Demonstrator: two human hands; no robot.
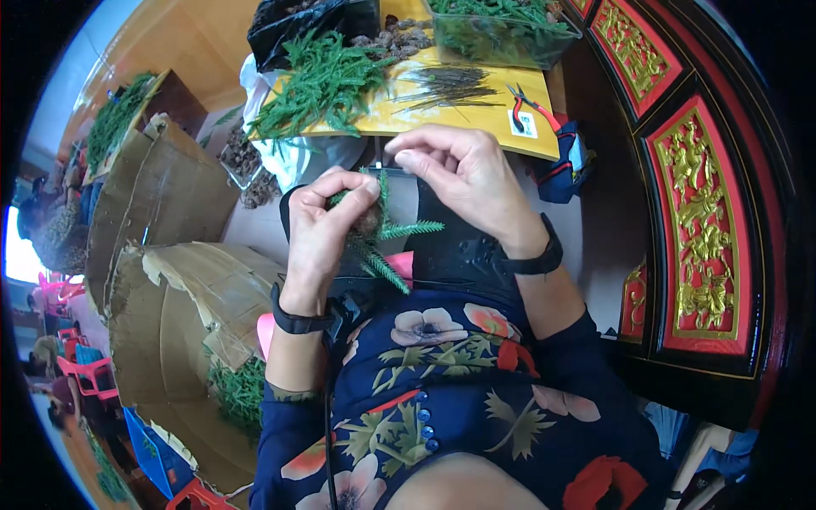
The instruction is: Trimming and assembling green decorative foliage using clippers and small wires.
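My left hand pinches a green artificial pine sprig between thumb and fingers, above my lap. Its needled branches spread out to the right and downward. A brown pine cone shows in the middle of the sprig, partly covered by the hand. Just up and to the right, my right hand has its thumb and fingertips drawn together; anything between them is too small to make out. Beyond both hands, thin dark wires lie loose on the yellow tabletop.
Red-handled pliers rest at the table's right. A pile of green sprigs lies left of the wires, with a clear plastic box of greenery behind. Large cardboard boxes stand at my left; a carved red-and-gold panel rises at my right.
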